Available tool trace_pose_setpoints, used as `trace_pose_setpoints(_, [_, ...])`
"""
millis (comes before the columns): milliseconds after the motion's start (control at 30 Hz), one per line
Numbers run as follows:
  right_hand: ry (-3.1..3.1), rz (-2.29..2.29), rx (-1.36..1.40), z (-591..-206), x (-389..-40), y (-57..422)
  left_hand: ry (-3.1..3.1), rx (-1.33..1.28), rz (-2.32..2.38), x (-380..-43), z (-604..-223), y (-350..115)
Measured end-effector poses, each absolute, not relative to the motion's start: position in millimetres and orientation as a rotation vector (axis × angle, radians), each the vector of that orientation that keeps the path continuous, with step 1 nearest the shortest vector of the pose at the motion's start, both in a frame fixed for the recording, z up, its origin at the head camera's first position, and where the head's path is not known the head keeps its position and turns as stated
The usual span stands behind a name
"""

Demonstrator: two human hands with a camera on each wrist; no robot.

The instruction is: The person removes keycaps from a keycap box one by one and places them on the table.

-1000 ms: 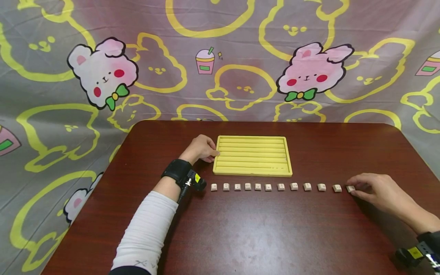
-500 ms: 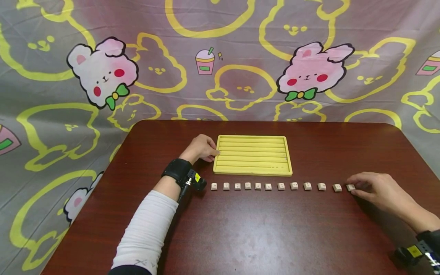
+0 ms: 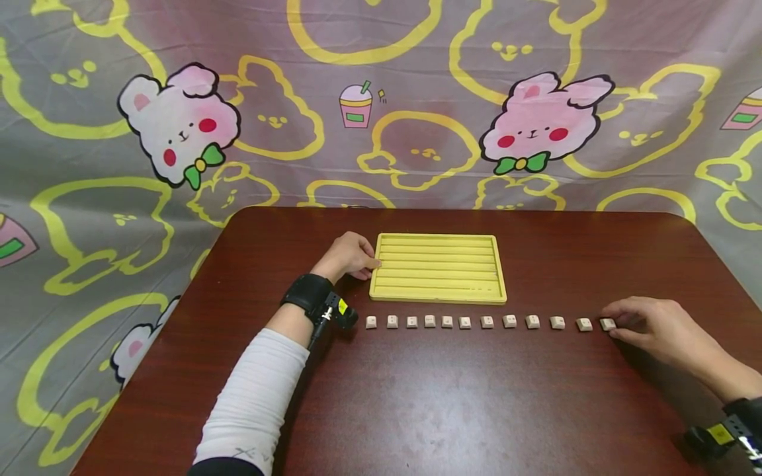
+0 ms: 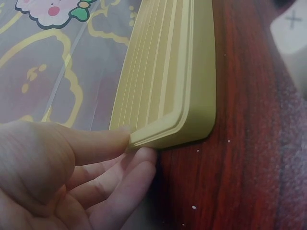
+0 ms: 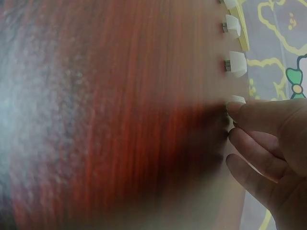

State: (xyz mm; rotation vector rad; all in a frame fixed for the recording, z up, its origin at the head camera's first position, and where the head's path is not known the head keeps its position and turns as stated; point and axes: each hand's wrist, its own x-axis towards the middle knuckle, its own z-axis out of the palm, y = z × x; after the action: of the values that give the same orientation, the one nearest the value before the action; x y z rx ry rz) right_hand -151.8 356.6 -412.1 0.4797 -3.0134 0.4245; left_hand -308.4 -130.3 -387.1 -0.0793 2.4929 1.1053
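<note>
A yellow ridged tray (image 3: 437,268) lies on the table, its long grooves running left to right. My left hand (image 3: 348,256) pinches its left edge; in the left wrist view the thumb (image 4: 103,146) lies on the rim and the fingers curl below it. Below the tray runs a spaced row of small white keycaps (image 3: 487,322) with dark markings. At the row's right end my right hand (image 3: 661,327) pinches the last keycap (image 3: 607,324) between thumb and fingers. In the right wrist view the thumb mostly hides that keycap (image 5: 237,99).
The dark reddish-brown table (image 3: 452,410) has rounded far corners. Behind it hangs a grey curtain (image 3: 417,86) printed with cartoon animals. A blurred white keycap (image 4: 290,28) with a cross-shaped mark shows close up in the left wrist view.
</note>
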Motion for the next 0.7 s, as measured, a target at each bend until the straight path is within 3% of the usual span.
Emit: trace_pose_setpoints(700, [-2.928,0.432,0.572,-368,-170,331,2.542,-0.079,1.025,-306,-389,-130])
